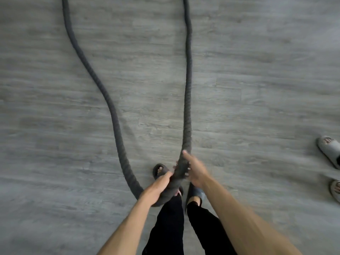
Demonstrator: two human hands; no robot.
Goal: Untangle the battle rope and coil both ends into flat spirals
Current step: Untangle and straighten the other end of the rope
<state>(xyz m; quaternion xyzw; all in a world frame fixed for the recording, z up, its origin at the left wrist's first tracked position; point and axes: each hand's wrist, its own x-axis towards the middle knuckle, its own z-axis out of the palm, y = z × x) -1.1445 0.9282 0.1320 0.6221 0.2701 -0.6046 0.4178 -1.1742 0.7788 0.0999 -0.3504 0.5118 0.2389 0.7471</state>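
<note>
Dark grey braided rope bent into a U, with the bend held up off the floor in both hands. Left hand grips the bottom of the bend, fingers wrapped round it from the outer side. Right hand sits just above and beside the left on the same strand, fingers curled round the rope, thumb lying up along it; blurred, so finer finger detail can't be told. Hands close together, nearly touching, both clamped on the rope. From the right hand one strand runs almost straight away to the far edge of view. From under the left hand the other strand drops to the floor and snakes away on the left-hand side, also out of view at the far edge; the two strands are well apart there. No rope ends or coils visible. Floor is grey wood-look planks. Below the hands: own feet in dark slippers, black trousers. Far out past the right hand, another person's feet in grey slides at the edge
</note>
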